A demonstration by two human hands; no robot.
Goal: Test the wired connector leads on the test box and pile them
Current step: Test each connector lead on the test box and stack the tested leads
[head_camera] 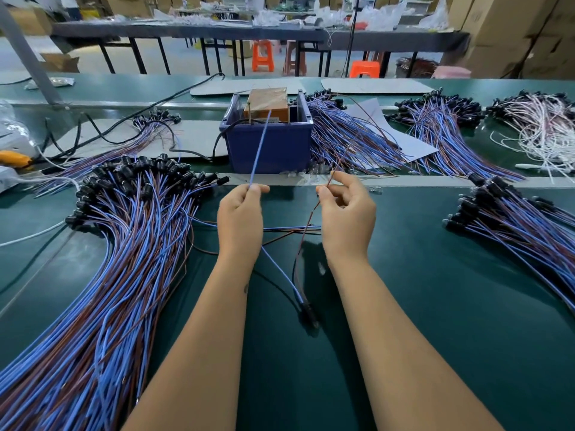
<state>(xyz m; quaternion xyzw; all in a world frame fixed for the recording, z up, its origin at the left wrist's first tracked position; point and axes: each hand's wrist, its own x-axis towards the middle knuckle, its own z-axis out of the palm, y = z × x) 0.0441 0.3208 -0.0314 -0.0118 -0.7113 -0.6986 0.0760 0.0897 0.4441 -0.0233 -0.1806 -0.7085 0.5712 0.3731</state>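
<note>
Big pile of leads (pixel 102 275) at left on green belt (pixel 451 306), black connectors bunched at far end. Left hand (pixel 240 216) pinches blue wire (pixel 259 147), end reaching up to test box (pixel 268 102) in blue bin (pixel 267 147). Right hand (pixel 347 213) pinches brown wire (pixel 342 157) of same lead; its connector (pixel 308 309) lies on belt between forearms. Further bundles (pixel 510 219) at right. Lead looks light, limp, springy (likely whips about if held far back); best pinched close behind bare tip for steady aim at contacts.

Bright even light, wide-angle edge distortion
</note>
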